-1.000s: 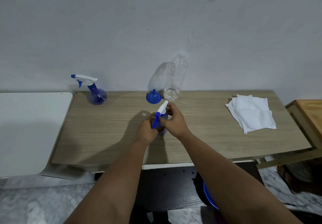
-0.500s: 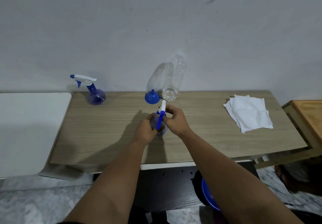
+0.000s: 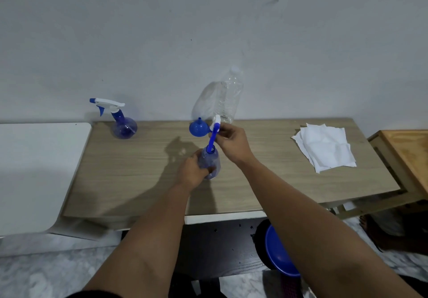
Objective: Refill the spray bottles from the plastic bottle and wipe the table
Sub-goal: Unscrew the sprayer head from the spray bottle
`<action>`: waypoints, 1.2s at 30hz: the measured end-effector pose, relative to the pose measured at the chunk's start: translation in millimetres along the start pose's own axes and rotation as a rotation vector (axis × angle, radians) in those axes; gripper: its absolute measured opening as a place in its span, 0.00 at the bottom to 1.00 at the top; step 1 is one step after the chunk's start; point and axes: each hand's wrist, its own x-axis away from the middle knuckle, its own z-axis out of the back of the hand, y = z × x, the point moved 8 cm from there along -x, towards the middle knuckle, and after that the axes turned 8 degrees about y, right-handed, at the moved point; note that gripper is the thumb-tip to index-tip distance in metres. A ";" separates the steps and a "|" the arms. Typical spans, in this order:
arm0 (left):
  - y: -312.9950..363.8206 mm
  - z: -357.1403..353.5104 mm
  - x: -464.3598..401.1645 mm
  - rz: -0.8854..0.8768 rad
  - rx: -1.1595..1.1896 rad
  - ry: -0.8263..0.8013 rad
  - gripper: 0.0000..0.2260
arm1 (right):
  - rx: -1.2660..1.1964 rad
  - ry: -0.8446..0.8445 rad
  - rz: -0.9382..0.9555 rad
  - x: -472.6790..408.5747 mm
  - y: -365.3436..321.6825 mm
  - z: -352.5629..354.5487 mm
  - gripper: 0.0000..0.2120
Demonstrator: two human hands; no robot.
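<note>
The person has a small blue spray bottle [image 3: 209, 163] standing near the middle of the wooden table [image 3: 143, 172]. The left hand [image 3: 193, 172] is curled round the bottle's fat body and holds it steady. The right hand [image 3: 232, 140] pinches the white and blue spray top [image 3: 215, 128] with its fingertips and has it lifted above the bottle. The blue stem of the top reaches down to the bottle's mouth, and I cannot tell if its end is inside.

I think the step is getting the top off so water can go in. To do it well, pull the top straight up, so the stem does not catch and tip the bottle. Keep the left hand firm. Then put the top down on the table, close to the bottle.

Just behind the bottle sits a little blue funnel [image 3: 198, 128]. Beside the funnel stands the clear plastic bottle [image 3: 229, 96], against the wall, and it looks nearly empty. Far to the left of the held bottle is another spray bottle [image 3: 120, 119] with its top on. Far to the right lies a white cloth [image 3: 324, 147] for wiping.
</note>
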 end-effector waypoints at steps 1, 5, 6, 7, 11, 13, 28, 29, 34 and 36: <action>-2.3 -0.7 -1.3 0.003 -0.005 -0.003 0.22 | -0.008 0.019 0.011 -5.2 -8.2 2.9 0.09; -4.0 0.6 0.5 0.015 -0.021 0.016 0.22 | -0.030 0.190 0.049 -29.1 -40.2 32.2 0.12; -4.5 1.4 0.4 0.012 -0.025 0.026 0.21 | -0.025 0.210 0.073 -34.8 -47.2 39.5 0.10; -5.4 2.0 -0.1 0.016 -0.029 0.030 0.21 | -0.014 0.221 0.089 -39.5 -52.9 45.9 0.07; -9.2 8.4 0.3 0.011 -0.016 0.055 0.23 | 0.103 0.269 0.055 -50.0 -45.9 65.6 0.07; -12.3 13.1 -0.7 -0.010 -0.033 0.066 0.25 | 0.132 0.338 0.016 -49.7 -31.4 76.8 0.11; -16.3 28.0 -7.4 -0.045 -0.064 0.086 0.24 | 1.043 -0.101 -0.293 -11.9 100.9 43.2 0.16; -16.8 29.1 -7.3 -0.047 -0.056 0.088 0.24 | 1.111 -0.142 -0.292 -7.3 111.7 37.1 0.16; -24.7 30.3 -6.8 -0.027 -0.031 0.086 0.26 | 1.223 -0.207 -0.255 2.5 139.2 19.6 0.17; -26.0 30.6 -6.9 -0.019 -0.025 0.088 0.26 | 1.218 -0.214 -0.260 0.8 140.1 19.3 0.18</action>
